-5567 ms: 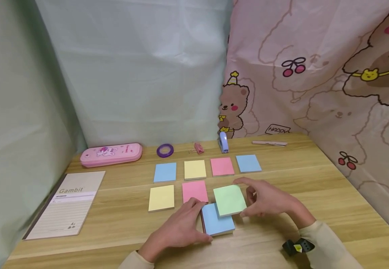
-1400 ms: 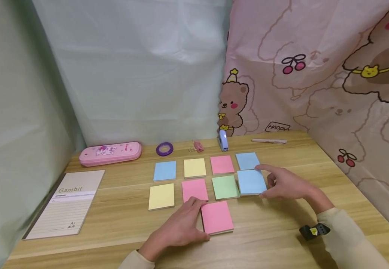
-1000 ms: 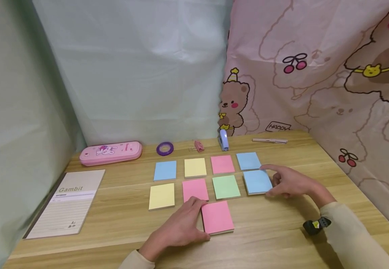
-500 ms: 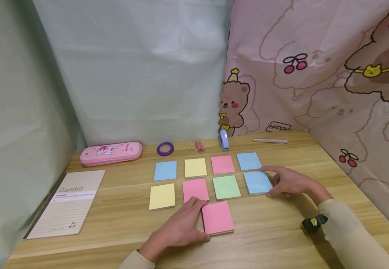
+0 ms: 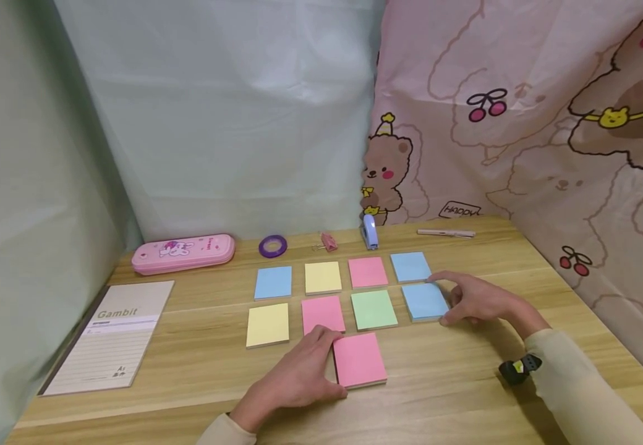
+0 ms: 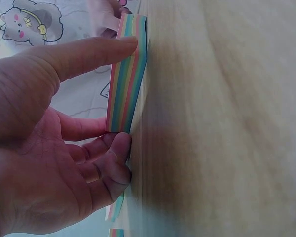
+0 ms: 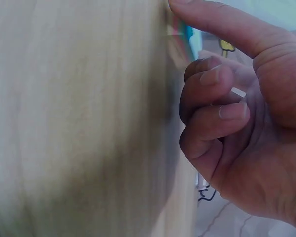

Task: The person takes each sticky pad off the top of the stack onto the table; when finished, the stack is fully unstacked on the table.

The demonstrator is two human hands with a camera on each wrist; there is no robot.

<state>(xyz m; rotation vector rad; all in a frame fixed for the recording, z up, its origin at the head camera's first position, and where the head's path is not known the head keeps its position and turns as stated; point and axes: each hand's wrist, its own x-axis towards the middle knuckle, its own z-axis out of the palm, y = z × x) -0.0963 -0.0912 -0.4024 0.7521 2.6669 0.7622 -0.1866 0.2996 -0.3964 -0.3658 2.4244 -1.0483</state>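
My left hand (image 5: 299, 374) holds a thick stack of sticky notes (image 5: 359, 360) by its left side, thumb at the front edge and fingers at the back corner. Pink is on top; the left wrist view shows striped sides (image 6: 123, 89) in several colours. My right hand (image 5: 477, 300) pinches a blue sticky note pad (image 5: 425, 301) at its right corners with thumb and index finger, the other fingers curled in. Left of that pad lie green (image 5: 374, 309), pink (image 5: 321, 314) and yellow (image 5: 268, 325) pads. The left hand partly covers the pink one.
Behind is a row of blue (image 5: 273, 282), yellow (image 5: 323, 277), pink (image 5: 368, 272) and blue (image 5: 410, 266) pads. Further back lie a pencil case (image 5: 183, 254), purple tape roll (image 5: 272, 246), pink clip (image 5: 329, 241), stapler (image 5: 370, 232) and pen (image 5: 446, 233). A notebook (image 5: 112, 337) is at left.
The green pad, earlier held over the stack, now lies in the front row. The right hand brought the blue pad from the stack and slid it right, uncovering pink; it has since barely moved.
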